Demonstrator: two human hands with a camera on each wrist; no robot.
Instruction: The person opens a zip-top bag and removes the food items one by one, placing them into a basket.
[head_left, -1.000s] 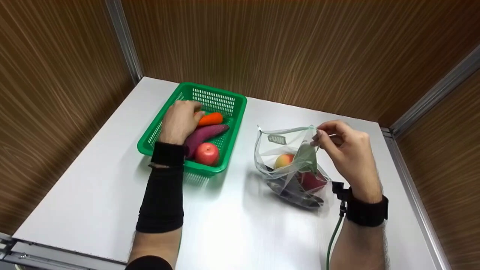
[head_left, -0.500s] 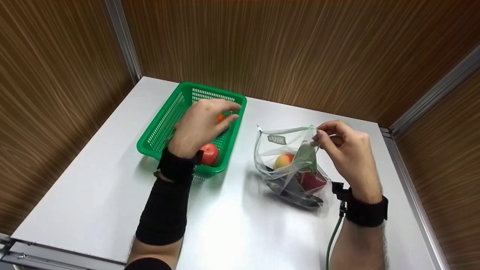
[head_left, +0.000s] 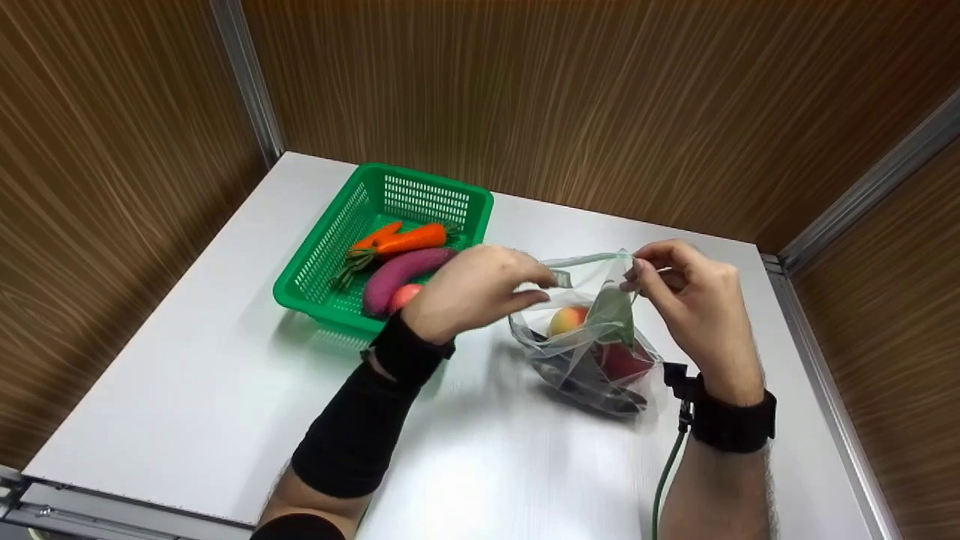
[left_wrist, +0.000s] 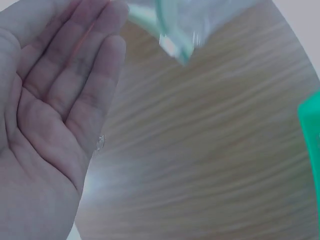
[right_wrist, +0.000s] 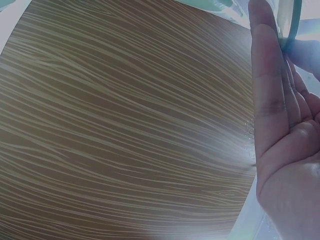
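Observation:
A clear zip bag (head_left: 581, 341) stands open on the white table (head_left: 187, 360), with a peach-coloured fruit (head_left: 568, 320), a red fruit (head_left: 622, 361) and a dark eggplant (head_left: 592, 388) inside. My right hand (head_left: 639, 274) pinches the bag's top rim at its right side. My left hand (head_left: 534, 289) is empty, its fingers stretched out at the bag's left top corner. In the left wrist view the left hand (left_wrist: 55, 100) shows a flat palm, with the bag's corner (left_wrist: 175, 35) just past its fingertips. In the right wrist view the bag's green zip (right_wrist: 294, 20) lies by the right hand (right_wrist: 282, 145).
A green basket (head_left: 322, 247) stands at the back left with a carrot (head_left: 405, 239), a purple sweet potato (head_left: 405, 268) and a red apple (head_left: 402, 295) half hidden behind my left wrist. Wooden walls close in the table on three sides.
My left hand has left the basket with nothing in it and crossed to the right, up to the bag's left corner. The right hand and the bag have stayed still.

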